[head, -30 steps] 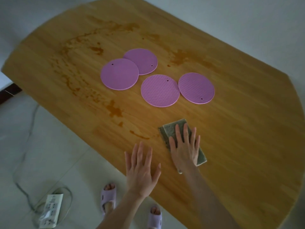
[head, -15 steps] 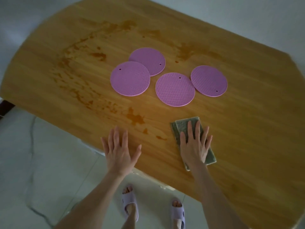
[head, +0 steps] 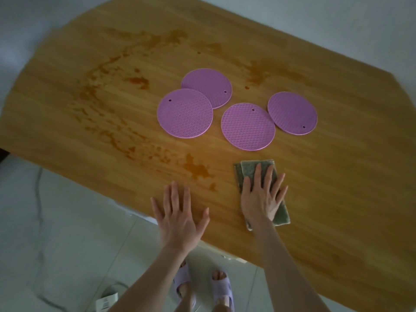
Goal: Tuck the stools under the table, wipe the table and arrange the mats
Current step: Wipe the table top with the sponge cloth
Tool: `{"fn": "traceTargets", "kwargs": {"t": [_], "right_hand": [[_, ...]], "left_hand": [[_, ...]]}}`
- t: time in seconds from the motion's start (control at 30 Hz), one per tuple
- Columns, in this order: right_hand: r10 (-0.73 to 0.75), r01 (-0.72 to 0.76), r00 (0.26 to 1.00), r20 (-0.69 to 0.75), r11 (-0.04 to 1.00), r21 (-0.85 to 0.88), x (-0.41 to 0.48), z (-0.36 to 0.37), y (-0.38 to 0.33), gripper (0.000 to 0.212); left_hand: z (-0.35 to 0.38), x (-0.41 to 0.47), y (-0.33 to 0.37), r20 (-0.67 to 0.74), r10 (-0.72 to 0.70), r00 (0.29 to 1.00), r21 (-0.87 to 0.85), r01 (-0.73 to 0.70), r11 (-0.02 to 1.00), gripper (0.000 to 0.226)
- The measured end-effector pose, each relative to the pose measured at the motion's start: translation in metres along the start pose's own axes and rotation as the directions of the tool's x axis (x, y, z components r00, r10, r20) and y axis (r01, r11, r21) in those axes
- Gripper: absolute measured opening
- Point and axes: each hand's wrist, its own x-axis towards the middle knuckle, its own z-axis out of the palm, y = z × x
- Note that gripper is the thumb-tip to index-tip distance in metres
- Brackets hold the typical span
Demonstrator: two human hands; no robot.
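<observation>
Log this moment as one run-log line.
phase: wiping | right hand: flat on cloth | left hand: open at table edge | mats: four, clustered | stains: present

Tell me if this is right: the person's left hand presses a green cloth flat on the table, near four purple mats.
Wrong hand. In the head view the right hand presses the green cloth flat on the table, near the four purple mats.

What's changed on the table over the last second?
The left hand slid left along the table edge, away from the right hand, fingers flat. The right hand, pressing the cloth, seems to have edged slightly toward the stains. Nothing gripped or released. The mats are unmoved and the stains unwiped.
</observation>
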Motion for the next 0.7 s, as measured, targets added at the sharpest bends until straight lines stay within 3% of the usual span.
{"fn": "traceTargets", "kwargs": {"t": [0.2,0.37,0.53,0.7], "right_hand": [[-0.289,0.289,0.957,-0.001,0.956,-0.049,-0.028,0.015,-0.029,0.065],[-0.052,0.052,0.999,0.011,0.999,-0.014,-0.005,0.003,-0.019,0.06],[-0.31,0.31,0.951,0.017,0.951,-0.001,-0.035,0.016,-0.069,0.065],[-0.257,0.257,0.966,0.01,0.966,-0.025,-0.023,0.015,-0.059,0.065]], "left_hand": [[-0.001,0.0,0.0,0.03,0.006,1.0,-0.03,-0.005,1.0,0.083],[-0.006,-0.002,-0.005,0.013,0.016,1.0,-0.073,-0.015,0.997,0.081],[-0.015,0.01,-0.032,-0.043,-0.06,0.997,-0.067,0.057,0.996,0.08],[-0.026,0.032,-0.077,-0.074,-0.158,0.985,-0.051,0.154,0.987,0.081]]}}
